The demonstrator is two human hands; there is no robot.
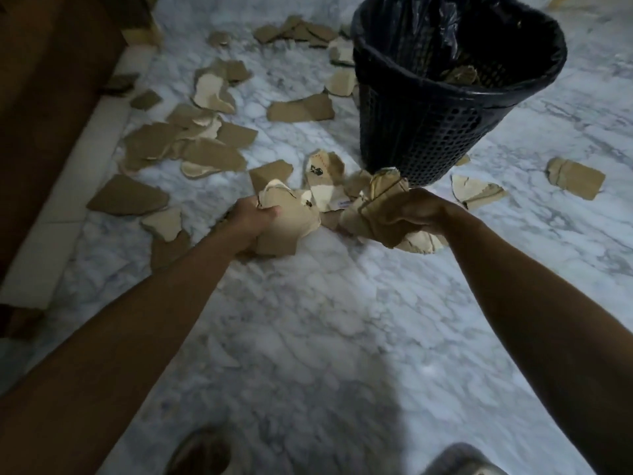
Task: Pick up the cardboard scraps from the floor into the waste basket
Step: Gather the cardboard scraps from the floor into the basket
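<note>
- A white marble floor [325,320] with grey veins fills most of the frame.
- A black mesh waste basket [428,132] stands on it at upper right.
- Torn cardboard scraps [191,149] lie scattered across the upper left and centre, several overlapping.
- One broad brown piece [128,197] lies flat at left of centre.
- A long strip [301,108] lies just left of the basket.
- A folded scrap [575,178] lies apart at the right edge; a pale one [474,192] lies near the basket's base.
- More pieces [294,30] lie at top centre.
</note>
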